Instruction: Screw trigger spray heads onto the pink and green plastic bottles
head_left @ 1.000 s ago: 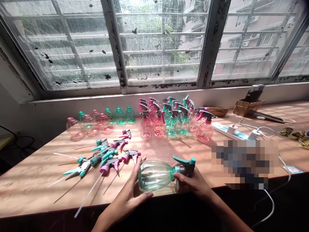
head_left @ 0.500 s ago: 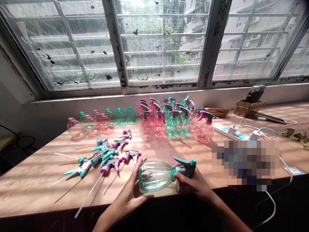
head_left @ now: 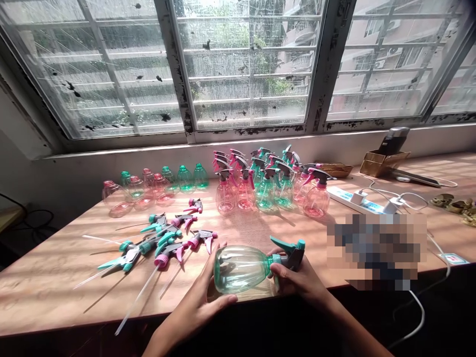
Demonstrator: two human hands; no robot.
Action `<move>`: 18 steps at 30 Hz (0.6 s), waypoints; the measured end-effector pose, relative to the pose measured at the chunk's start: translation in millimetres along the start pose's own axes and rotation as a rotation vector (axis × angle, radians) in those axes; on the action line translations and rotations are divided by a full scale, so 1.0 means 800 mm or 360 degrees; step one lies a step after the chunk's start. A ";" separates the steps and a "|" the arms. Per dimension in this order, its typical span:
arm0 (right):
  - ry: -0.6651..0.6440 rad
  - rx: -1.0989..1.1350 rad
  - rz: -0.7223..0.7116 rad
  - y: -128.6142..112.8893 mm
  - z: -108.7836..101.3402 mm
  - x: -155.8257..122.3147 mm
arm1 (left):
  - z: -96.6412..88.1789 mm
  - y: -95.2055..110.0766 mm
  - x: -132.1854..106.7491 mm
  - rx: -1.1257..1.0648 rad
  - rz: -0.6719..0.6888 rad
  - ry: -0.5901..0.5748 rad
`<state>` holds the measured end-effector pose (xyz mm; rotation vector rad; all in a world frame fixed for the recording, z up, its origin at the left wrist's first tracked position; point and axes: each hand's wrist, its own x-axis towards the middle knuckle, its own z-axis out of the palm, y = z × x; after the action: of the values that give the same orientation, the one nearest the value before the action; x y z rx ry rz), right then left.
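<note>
A clear green spray bottle (head_left: 241, 269) lies on its side in the air at the table's front edge, its base to the left. My left hand (head_left: 208, 292) is wrapped round the base end, thumb below. At the neck, my right hand (head_left: 297, 280) pinches the teal collar of the grey and teal trigger sprayer (head_left: 292, 252), whose lever points up and left. Left of my hands lies a heap of loose trigger sprayers (head_left: 163, 243), pink and teal, with long clear tubes.
Several open pink and green bottles (head_left: 163, 191) stand at the back left. Bottles with sprayers fitted (head_left: 266, 191) stand in rows at the back centre. To the right are a white power strip (head_left: 353, 200), a cardboard box (head_left: 383, 162) and a blurred patch.
The sprayer end of the bottle has risen slightly and shifted a little to the right with my right hand. My left hand keeps its hold on the base.
</note>
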<state>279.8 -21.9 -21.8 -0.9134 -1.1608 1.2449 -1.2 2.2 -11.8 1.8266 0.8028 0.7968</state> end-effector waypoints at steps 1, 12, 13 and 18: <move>-0.0027 0.0023 0.0018 0.000 0.000 0.000 | 0.000 0.001 0.000 0.0007 -0.0020 -0.0014; 0.0015 0.0098 -0.0013 0.002 0.003 -0.001 | 0.005 0.013 0.002 -0.0181 0.0014 -0.0040; 0.0031 0.0091 -0.0018 0.002 0.003 -0.001 | 0.004 0.016 0.002 -0.0166 0.0051 0.0007; 0.0101 0.0083 -0.0008 0.002 0.005 -0.001 | 0.008 0.037 -0.021 -0.1142 -0.0200 -0.0640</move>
<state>275.4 -22.9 -22.8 -0.9045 -1.0755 1.2282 -0.5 -24.1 10.5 1.2129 0.3013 0.5132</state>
